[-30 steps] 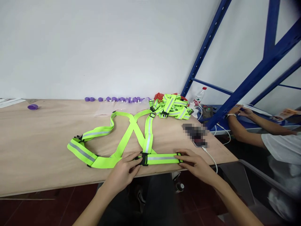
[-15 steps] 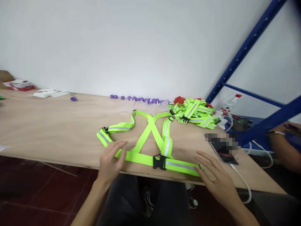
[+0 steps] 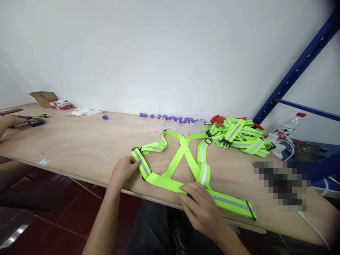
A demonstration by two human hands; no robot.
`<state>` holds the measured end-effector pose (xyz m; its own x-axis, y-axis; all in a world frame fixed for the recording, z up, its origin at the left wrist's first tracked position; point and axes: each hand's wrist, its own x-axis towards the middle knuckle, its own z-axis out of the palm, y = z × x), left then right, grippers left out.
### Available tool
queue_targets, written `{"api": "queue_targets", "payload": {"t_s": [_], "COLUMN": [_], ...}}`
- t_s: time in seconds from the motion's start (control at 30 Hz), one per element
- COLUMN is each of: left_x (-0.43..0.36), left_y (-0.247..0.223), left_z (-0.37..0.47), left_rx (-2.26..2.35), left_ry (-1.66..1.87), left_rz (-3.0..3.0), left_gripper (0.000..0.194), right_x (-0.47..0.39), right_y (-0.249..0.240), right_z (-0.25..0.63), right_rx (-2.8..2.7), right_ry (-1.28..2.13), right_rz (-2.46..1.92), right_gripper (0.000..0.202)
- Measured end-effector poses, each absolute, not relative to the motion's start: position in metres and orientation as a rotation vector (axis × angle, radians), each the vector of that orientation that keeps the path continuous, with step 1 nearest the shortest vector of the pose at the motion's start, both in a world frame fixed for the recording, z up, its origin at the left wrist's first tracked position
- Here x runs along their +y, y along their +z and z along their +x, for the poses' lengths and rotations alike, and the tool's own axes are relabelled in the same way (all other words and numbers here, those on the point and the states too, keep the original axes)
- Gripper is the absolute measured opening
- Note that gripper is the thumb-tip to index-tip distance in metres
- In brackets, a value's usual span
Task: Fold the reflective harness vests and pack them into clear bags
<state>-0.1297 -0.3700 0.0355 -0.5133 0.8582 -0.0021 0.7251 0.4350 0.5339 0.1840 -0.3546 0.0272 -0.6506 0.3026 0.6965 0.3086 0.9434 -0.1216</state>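
Note:
A neon-yellow reflective harness vest with grey stripes lies spread on the wooden table, its shoulder straps crossing in an X. At the folded left end of its waist belt, my left hand pinches the strap's edge between thumb and fingers. My right hand is closed over the middle of the belt, covering most of the black buckle there. The belt's right end, with a black slider, lies flat near the table's front edge. Against the vest's upper right lies a heap of similar reflective straps.
Small purple caps line the wall. At the far left are a cardboard box and another person's hand. On the right stand a red-capped bottle, a blue metal frame and a pixelated object with a white cable.
The view has turned left. My left hand has moved to the belt's left end and taken hold there. My right hand has moved from the belt's right end to the buckle.

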Motion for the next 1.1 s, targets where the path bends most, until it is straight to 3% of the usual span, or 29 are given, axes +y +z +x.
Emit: {"api": "queue_targets", "payload": {"t_s": [0.17, 0.43, 0.63, 0.9, 1.1], "left_x": [-0.373, -0.330, -0.292, -0.299, -0.309], "left_y": [0.022, 0.036, 0.039, 0.026, 0.029], "left_z": [-0.115, -0.164, -0.164, -0.155, -0.155], "left_rx": [2.441, 2.516, 2.387, 2.041, 1.586], "left_ry": [0.793, 0.769, 0.747, 1.208, 1.525], "left_rz": [1.406, 1.263, 1.258, 1.081, 0.706], "left_gripper": [0.024, 0.051, 0.042, 0.018, 0.019], "right_x": [-0.351, -0.348, -0.350, -0.350, -0.352], "right_y": [0.012, 0.003, 0.007, 0.004, 0.005], "right_z": [0.151, 0.149, 0.150, 0.151, 0.151], "right_rx": [-2.458, -2.568, -2.539, -2.525, -2.483], "right_ry": [0.121, 0.368, 0.431, 0.461, 0.482], "right_rz": [-0.487, -0.615, -0.632, -0.643, -0.643], "right_gripper": [0.019, 0.019, 0.020, 0.019, 0.017]}}
